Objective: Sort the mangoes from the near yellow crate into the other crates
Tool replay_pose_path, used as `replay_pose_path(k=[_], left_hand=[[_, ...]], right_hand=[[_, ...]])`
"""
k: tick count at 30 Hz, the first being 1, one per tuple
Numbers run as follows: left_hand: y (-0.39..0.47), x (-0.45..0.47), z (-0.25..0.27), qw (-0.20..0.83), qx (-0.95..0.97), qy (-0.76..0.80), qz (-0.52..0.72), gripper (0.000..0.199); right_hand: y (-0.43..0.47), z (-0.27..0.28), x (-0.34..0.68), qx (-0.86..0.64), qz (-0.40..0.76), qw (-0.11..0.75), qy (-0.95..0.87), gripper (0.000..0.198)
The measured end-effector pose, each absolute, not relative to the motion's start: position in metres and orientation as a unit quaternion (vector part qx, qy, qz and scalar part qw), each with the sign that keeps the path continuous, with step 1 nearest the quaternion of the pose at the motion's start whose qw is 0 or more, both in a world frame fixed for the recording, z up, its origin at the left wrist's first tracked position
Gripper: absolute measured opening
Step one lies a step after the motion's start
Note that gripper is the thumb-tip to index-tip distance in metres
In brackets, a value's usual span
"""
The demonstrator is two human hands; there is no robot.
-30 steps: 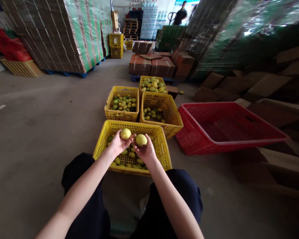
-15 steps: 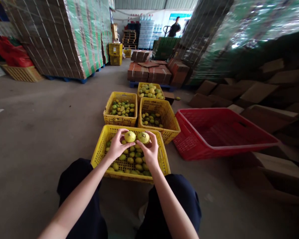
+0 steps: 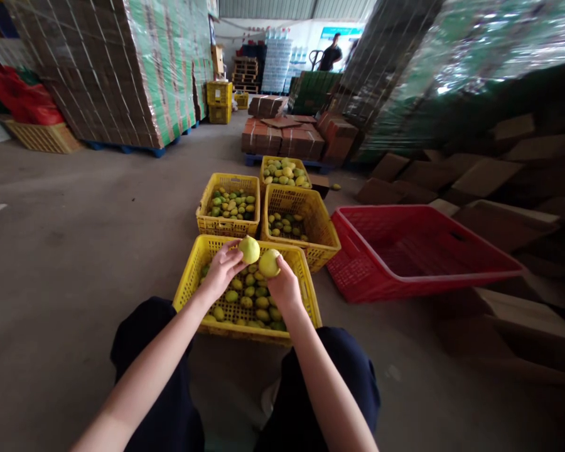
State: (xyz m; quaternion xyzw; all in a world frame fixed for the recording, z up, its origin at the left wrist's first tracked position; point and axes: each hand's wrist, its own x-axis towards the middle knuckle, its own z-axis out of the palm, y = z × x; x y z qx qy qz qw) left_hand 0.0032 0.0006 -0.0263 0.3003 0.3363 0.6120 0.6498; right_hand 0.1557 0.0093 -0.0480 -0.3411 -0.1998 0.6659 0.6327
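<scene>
My left hand (image 3: 223, 270) grips a yellow-green lemon (image 3: 249, 249) from its left side, its tip pointing up. My right hand (image 3: 284, 284) is closed round a second lemon (image 3: 269, 263), slightly lower and close beside the first. Both are held above the near yellow crate (image 3: 189, 284), where several green and yellow lemons (image 3: 262, 302) lie spread over the slotted bottom. My hands and forearms hide part of these.
Beyond stand a left yellow crate (image 3: 202, 221), a right yellow crate (image 3: 324, 231) and a far yellow crate (image 3: 265, 164), all holding lemons. A red crate (image 3: 353, 270) is to the right, beside cardboard pieces (image 3: 487, 172). A person (image 3: 330, 56) stands far back.
Both lemons have been turned in my fingers. The left one has risen slightly and shifted right; the right one sits a little lower, with my right hand more behind it.
</scene>
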Motion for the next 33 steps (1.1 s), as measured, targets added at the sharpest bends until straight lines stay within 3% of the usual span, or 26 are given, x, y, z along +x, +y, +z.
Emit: replay_pose_path(k=[3,5,12,21,26,33], left_hand=[[-0.003,0.008,-0.017,0.729,0.214,0.320,0.567,0.025],[-0.005,0.011,-0.012,0.760,0.177,0.320,0.537,0.025],[0.000,0.013,-0.018,0.759,0.102,0.337,0.547,0.039],[-0.008,0.009,-0.016,0.631,0.435,0.300,0.567,0.041],[0.001,-0.001,-0.017,0.743,0.305,0.367,0.469,0.050],[0.009,-0.006,-0.022,0.785,0.127,0.397,0.458,0.029]], right_hand=[[0.014,-0.050,0.153,-0.321,0.702,0.615,-0.163,0.013],[0.014,-0.050,0.152,-0.330,0.724,0.589,-0.139,0.012],[0.005,-0.044,0.145,-0.341,0.750,0.546,-0.153,0.033],[-0.003,-0.046,0.136,-0.334,0.630,0.611,-0.345,0.033],[0.007,-0.053,0.135,-0.350,0.711,0.571,-0.212,0.037],[0.013,-0.051,0.138,-0.338,0.783,0.516,-0.079,0.028]])
